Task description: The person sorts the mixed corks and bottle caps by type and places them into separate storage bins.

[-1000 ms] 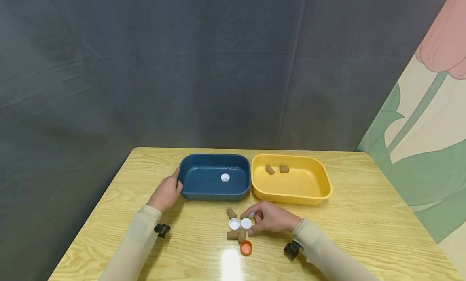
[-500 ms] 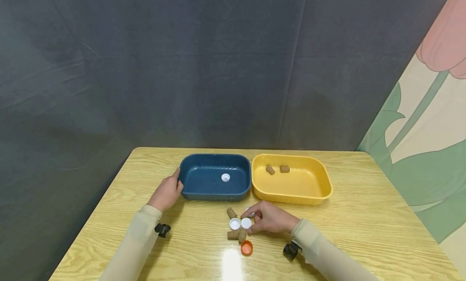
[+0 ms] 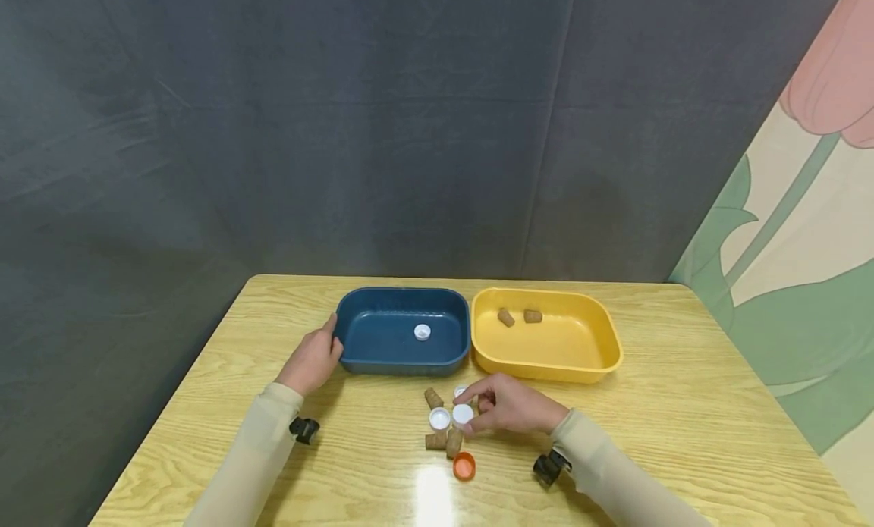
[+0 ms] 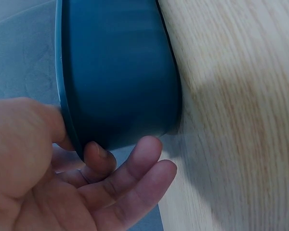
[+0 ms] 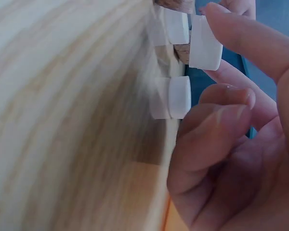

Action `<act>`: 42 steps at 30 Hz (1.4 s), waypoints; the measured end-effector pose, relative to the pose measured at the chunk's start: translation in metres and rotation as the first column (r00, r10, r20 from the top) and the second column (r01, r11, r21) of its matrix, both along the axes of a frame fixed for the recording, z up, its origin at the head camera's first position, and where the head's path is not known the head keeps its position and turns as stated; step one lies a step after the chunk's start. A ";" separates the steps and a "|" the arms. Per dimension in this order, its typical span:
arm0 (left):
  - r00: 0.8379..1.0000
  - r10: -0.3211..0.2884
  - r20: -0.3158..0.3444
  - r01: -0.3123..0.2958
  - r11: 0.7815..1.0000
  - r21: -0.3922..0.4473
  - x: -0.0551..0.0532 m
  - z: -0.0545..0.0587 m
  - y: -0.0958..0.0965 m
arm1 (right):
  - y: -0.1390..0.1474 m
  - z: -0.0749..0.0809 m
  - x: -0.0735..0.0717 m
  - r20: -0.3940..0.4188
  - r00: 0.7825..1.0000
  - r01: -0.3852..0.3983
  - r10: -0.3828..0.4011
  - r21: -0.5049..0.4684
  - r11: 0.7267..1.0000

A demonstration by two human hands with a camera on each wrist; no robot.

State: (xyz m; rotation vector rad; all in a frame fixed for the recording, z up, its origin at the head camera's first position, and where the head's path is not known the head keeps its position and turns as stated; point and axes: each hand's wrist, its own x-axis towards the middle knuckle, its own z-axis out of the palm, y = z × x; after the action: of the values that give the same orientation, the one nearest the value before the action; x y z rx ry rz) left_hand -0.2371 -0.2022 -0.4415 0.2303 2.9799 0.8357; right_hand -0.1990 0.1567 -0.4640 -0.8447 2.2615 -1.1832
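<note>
My left hand (image 3: 312, 362) grips the left rim of a dark blue plastic bin (image 3: 403, 368), its fingers bent at the outer wall in the left wrist view. My right hand (image 3: 508, 406) pinches a white bottle cap (image 5: 206, 43) between thumb and forefinger, and the cap hangs a little off the wood in the right wrist view. Another white cap (image 3: 440, 418) lies just left of it, and a third white cap (image 3: 460, 391) sits behind. Around these are corks (image 3: 433, 397) and an orange-red cap (image 3: 464, 466) nearer the front.
A yellow bin (image 3: 546, 371) stands right beside the blue one and holds two corks (image 3: 532, 315). One white cap (image 3: 422, 332) lies inside the blue bin. The wooden table (image 3: 683, 421) ends at a dark curtain (image 3: 437, 133) behind.
The pinched white cap has come up slightly from the table with my right hand. The white cap behind it shows more now. My left hand stays on the blue bin.
</note>
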 end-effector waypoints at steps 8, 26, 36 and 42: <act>1.000 -0.004 -0.010 0.004 1.000 -0.005 -0.002 0.000 0.000 | 0.000 0.008 0.000 -0.010 1.000 0.007 -0.007 -0.011 1.000; 1.000 -0.006 -0.019 0.006 1.000 -0.016 -0.002 0.003 0.001 | -0.001 0.036 -0.008 -0.098 0.994 0.049 -0.052 -0.028 0.998; 1.000 -0.005 -0.019 0.005 1.000 -0.011 -0.002 0.001 0.000 | 0.002 0.052 -0.015 -0.099 0.992 0.080 -0.085 -0.046 0.996; 1.000 -0.003 -0.016 0.002 1.000 -0.007 -0.001 0.000 0.000 | 0.001 0.059 -0.022 -0.108 0.990 0.086 -0.088 -0.022 0.996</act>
State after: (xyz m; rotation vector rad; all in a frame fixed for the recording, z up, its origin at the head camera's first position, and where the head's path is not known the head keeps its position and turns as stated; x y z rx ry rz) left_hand -0.2380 -0.2023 -0.4413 0.2416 2.9964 0.8267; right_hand -0.2215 0.1581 -0.4052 -0.8432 2.4013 -1.2238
